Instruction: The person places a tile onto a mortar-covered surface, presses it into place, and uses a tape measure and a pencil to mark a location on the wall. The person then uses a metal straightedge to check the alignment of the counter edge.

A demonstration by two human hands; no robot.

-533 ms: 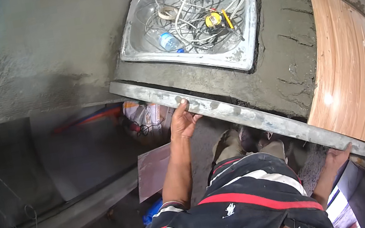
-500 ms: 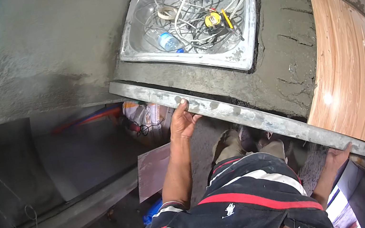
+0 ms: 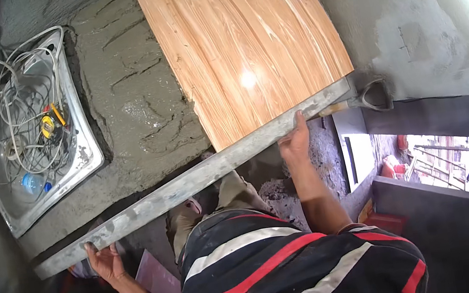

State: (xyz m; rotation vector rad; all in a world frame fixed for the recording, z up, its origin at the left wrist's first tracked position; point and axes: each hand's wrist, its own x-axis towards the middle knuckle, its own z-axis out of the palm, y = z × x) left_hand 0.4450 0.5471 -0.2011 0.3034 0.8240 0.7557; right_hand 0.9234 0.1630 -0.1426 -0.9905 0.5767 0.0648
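Observation:
A long grey metal straightedge bar (image 3: 178, 197) lies along the front edge of the counter, its right part against the front edge of a glossy wood-grain tile (image 3: 251, 44). My left hand (image 3: 106, 262) grips the bar from below near its left end, thumb on the front face. Further right, my right hand (image 3: 295, 139) holds it the same way, under the tile's front edge. The fingers of both hands are partly hidden behind the bar. Left of the tile, wet grey mortar (image 3: 134, 101) with trowel grooves covers the counter.
A steel sink (image 3: 94, 160) at the left holds tangled cables, a yellow tape measure (image 3: 47, 125), a roll of tape and a plastic bottle (image 3: 32, 182). A tool with a looped handle (image 3: 376, 95) sits beyond the bar's right end. An opening (image 3: 451, 163) shows rubble at the right.
The view has turned to the right, so sink, tile and bar appear further left. Both hands keep their hold on the straightedge bar.

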